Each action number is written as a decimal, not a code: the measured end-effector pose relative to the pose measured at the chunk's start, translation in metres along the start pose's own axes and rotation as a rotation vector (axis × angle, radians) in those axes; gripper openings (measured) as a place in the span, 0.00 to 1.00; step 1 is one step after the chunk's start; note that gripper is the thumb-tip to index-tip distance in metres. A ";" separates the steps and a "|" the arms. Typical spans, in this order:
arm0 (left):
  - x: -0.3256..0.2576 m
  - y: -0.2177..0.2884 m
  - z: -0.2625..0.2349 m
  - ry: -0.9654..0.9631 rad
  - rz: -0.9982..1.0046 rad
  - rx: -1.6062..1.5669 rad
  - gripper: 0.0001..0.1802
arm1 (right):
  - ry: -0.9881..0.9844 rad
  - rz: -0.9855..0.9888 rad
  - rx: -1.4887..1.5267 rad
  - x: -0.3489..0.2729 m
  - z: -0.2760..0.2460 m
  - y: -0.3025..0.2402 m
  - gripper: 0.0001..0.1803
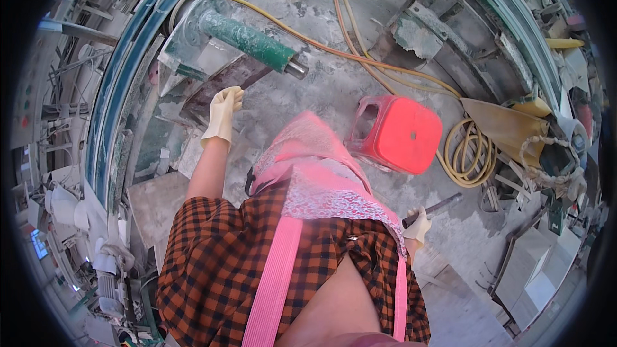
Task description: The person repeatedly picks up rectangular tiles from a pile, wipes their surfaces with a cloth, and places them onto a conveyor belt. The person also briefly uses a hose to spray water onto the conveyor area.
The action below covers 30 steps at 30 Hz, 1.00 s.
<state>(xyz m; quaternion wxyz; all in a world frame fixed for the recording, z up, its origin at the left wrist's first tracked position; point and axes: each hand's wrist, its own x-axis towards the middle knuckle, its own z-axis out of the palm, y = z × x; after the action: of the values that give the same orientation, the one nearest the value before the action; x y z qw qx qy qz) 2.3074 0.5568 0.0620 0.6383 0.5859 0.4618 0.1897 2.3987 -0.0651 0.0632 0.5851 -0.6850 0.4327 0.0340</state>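
Note:
My left hand [224,110], in a cream rubber glove, is stretched out ahead on the left with its fingers curled closed. Whatever may be inside those fingers is hidden. Just beyond it are a dark brown flat piece [222,83] and a dusty green cylinder [247,42] with a bare metal shaft end. At my right side, my gloved right hand [419,227] is closed around a dark, narrow bar [443,204] that points forward and right. Part of that hand is hidden by my pink apron [308,154].
A red-pink plastic stool [413,135] stands ahead, right of centre. Beside it lies a coiled yellow hose [471,154]; more yellow and orange hoses [366,58] cross the dusty floor. A blue-edged machine rail [106,99] curves along the left. Pale panels [536,273] lean at the lower right.

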 end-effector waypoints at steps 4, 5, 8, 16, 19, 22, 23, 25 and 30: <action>0.029 0.018 0.010 0.026 -0.004 -0.036 0.18 | 0.079 -0.064 0.013 -0.013 0.055 -0.037 0.16; 0.036 0.020 0.012 0.041 0.004 -0.073 0.18 | 0.079 -0.106 0.001 -0.016 0.073 -0.049 0.16; 0.065 0.023 0.018 0.108 0.029 -0.131 0.18 | 0.078 -0.150 0.048 -0.022 0.139 -0.089 0.15; 0.124 0.020 0.094 0.248 0.264 0.008 0.12 | -0.353 -0.424 -0.263 -0.006 0.277 -0.197 0.22; 0.138 0.035 0.110 0.352 0.389 0.241 0.13 | -0.516 -0.504 -0.412 0.015 0.340 -0.233 0.23; 0.148 0.050 0.124 0.392 0.381 0.553 0.12 | -0.672 -0.516 -0.549 0.033 0.412 -0.279 0.21; 0.150 0.053 0.128 0.406 0.375 0.648 0.12 | -0.699 -0.620 -0.632 0.040 0.437 -0.300 0.24; 0.158 0.060 0.140 0.467 0.358 0.825 0.09 | -0.729 -0.780 -0.779 0.045 0.490 -0.339 0.29; 0.169 0.065 0.158 0.568 0.162 0.897 0.09 | -0.980 -0.790 -0.719 0.030 0.599 -0.394 0.26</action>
<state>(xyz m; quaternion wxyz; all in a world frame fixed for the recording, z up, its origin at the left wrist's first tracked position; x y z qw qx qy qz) 2.5393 0.6142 0.0421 0.1586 0.7604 0.6053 0.1738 2.9420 0.3924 0.1629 0.4191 -0.8464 -0.1970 0.2631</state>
